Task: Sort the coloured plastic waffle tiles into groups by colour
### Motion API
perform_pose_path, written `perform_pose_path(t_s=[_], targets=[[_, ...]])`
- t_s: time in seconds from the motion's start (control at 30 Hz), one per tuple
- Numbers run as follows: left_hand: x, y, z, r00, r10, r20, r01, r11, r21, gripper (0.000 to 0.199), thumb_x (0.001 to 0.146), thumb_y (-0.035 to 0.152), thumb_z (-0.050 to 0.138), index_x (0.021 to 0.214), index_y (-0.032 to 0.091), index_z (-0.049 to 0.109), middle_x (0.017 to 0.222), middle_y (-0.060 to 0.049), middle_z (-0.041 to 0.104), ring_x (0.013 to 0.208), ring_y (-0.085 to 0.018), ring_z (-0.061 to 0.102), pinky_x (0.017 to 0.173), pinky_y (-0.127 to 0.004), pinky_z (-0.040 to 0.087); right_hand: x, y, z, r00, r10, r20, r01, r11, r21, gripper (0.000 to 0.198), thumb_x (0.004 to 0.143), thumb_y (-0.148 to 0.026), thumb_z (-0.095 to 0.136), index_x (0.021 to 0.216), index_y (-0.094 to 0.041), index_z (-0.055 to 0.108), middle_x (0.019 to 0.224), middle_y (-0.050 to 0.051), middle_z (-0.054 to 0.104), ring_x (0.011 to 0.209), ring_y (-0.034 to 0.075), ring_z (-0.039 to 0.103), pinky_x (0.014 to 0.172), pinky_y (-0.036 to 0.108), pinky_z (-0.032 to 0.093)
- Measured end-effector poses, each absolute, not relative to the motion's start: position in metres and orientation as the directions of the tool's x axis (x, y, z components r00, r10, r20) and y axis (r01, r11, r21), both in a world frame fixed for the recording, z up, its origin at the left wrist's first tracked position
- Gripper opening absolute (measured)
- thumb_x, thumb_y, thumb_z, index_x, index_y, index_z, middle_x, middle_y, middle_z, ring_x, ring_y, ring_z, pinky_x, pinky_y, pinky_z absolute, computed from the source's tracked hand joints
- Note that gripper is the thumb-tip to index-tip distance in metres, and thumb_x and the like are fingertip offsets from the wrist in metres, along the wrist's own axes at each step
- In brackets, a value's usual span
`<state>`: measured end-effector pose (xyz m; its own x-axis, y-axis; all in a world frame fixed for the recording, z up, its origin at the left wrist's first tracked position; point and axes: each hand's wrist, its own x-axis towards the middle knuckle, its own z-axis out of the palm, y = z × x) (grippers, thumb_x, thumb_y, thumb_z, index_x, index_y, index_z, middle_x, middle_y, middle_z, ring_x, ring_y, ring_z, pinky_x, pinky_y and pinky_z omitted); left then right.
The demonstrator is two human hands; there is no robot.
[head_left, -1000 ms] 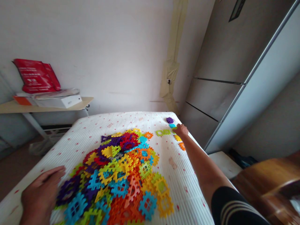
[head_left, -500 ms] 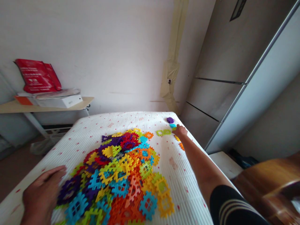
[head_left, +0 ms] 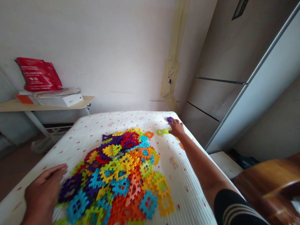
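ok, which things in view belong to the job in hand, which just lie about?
Job:
heap of toothed pieces, by left hand
purple piece, at right hand
lime pieces

Lying about:
red bag
white box

Bed (head_left: 184, 187) before us, ribbed white with scattered red dots. Broad pile of toothed plastic pieces (head_left: 122, 184) in blue, yellow, orange, red, purple and green, many with window-like openings, spreads from near side toward far edge, stopping short of it. Orange lattice piece (head_left: 149, 134) at pile's far right side. Green pieces (head_left: 163, 132), we note, between pile and right edge. Purple piece (head_left: 169, 119) close to far right corner. Yellow piece (head_left: 177, 139) and orange piece (head_left: 182, 145), both partly hidden, beside right edge.
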<state>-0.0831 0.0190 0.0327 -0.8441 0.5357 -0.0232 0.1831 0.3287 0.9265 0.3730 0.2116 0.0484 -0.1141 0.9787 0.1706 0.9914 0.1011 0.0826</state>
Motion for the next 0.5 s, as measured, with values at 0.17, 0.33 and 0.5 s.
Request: perform_pose_path(t_s=[0.17,0.33,0.5], targets=[[-0.079,0.018,0.038,-0.851,0.523,-0.046,0.188,0.386,0.903,0.031,0.051,0.038,0.062,0.076,0.02,0.068,0.07,0.002,0.06,0.066,-0.017,0.051,0.064,-0.029,0.042,0.366,0.219,0.043,-0.232,0.973,0.007,0.967,0.23,0.107,0.056,0.073,-0.026,0.064,0.128,-0.032,0.051,0.134,0.008,0.048,0.126,0.031,0.034,0.095,0.05,0.032],[-0.078,0.019,0.036,-0.843,0.533,-0.071,0.149,0.359,0.921,0.036,0.052,0.035,0.062,0.083,0.019,0.069,0.075,0.002,0.061,0.07,-0.015,0.053,0.066,-0.027,0.04,0.361,0.226,0.039,-0.248,0.968,-0.043,0.961,0.251,0.117,0.06,0.075,-0.021,0.06,0.133,-0.029,0.047,0.126,0.013,0.054,0.121,0.032,0.041,0.095,0.053,0.031],[-0.087,0.021,0.025,-0.84,0.542,-0.04,0.165,0.324,0.931,0.04,0.051,0.038,0.064,0.086,0.02,0.07,0.073,0.002,0.063,0.065,-0.016,0.055,0.057,-0.026,0.039,0.359,0.232,0.042,-0.248,0.965,-0.087,0.956,0.258,0.137,0.059,0.076,-0.019,0.059,0.133,-0.03,0.047,0.122,0.014,0.057,0.119,0.032,0.044,0.096,0.055,0.03]])
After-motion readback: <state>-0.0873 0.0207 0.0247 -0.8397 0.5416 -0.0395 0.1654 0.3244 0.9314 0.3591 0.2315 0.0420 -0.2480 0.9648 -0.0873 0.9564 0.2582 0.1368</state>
